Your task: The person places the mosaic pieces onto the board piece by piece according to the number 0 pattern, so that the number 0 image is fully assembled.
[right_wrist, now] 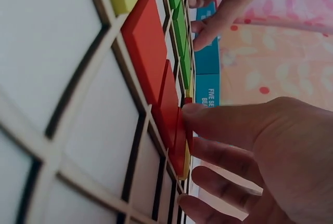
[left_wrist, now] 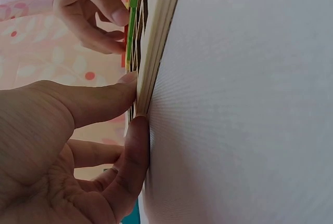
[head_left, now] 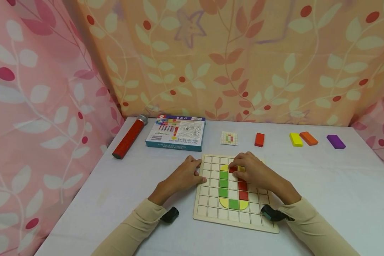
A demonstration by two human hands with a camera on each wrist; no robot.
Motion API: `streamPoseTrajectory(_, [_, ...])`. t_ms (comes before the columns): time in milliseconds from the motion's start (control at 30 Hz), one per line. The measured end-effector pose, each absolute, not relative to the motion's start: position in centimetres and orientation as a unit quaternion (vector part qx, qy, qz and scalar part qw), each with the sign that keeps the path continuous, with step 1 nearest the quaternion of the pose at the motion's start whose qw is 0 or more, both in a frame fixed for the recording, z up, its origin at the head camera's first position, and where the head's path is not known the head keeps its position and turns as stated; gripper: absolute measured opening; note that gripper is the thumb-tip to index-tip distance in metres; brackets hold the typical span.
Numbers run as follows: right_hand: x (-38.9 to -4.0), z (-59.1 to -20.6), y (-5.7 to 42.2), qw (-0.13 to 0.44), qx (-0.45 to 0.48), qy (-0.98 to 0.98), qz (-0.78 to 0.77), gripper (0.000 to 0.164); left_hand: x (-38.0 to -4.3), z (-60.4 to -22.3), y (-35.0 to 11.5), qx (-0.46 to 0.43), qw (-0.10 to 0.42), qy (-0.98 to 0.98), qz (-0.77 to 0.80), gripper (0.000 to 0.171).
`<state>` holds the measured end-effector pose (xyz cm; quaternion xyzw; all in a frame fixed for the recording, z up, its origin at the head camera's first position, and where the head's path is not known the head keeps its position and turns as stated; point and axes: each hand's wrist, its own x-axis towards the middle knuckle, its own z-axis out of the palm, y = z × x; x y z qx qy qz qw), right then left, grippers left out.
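A wooden grid board (head_left: 208, 211) lies on the white table in front of the person. My left hand (head_left: 185, 174) holds its left edge, with the thumb (left_wrist: 112, 96) on the top face and a finger against the side. Over the far part of the grid, my right hand (head_left: 256, 172) pinches a red tile (head_left: 233, 169) between thumb and fingers, between two yellow corner pieces. Green tiles (head_left: 223, 183) run down the left of a ring, red tiles (head_left: 243, 195) down its right. Rounded yellow pieces (head_left: 223, 203) form the ring's corners, and a green tile (head_left: 233, 204) closes the near side.
Behind the board lie a small pattern card (head_left: 229, 138) and a red block (head_left: 259, 139). Farther right are yellow (head_left: 296, 139), orange (head_left: 308, 138) and purple (head_left: 336, 141) blocks. A printed box (head_left: 176, 133) and a red glittery tube (head_left: 129, 138) lie at the back left.
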<state>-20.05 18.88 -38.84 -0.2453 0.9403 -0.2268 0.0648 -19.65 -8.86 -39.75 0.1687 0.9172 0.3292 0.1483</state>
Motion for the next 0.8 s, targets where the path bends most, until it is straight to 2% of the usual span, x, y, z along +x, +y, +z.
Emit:
streamPoseTrajectory(200, [-20.5, -39.2, 18.9, 0.046, -0.247, 0.939, -0.236, 0.023, -19.7, -39.8, -8.9, 0.169, 0.146, 0.917, 0.331, 0.074])
streamPoseTrajectory(467, [-20.6, -39.2, 19.0, 0.053, -0.235, 0.937, -0.254, 0.025, -19.8, -39.9, -8.8, 0.171, 0.147, 0.916, 0.333, 0.075])
streamPoseTrajectory(800, [-18.2, -37.8, 22.3, 0.030, -0.203, 0.940, -0.274, 0.025, -19.7, -39.8, -8.8, 0.174, 0.147, 0.917, 0.327, 0.074])
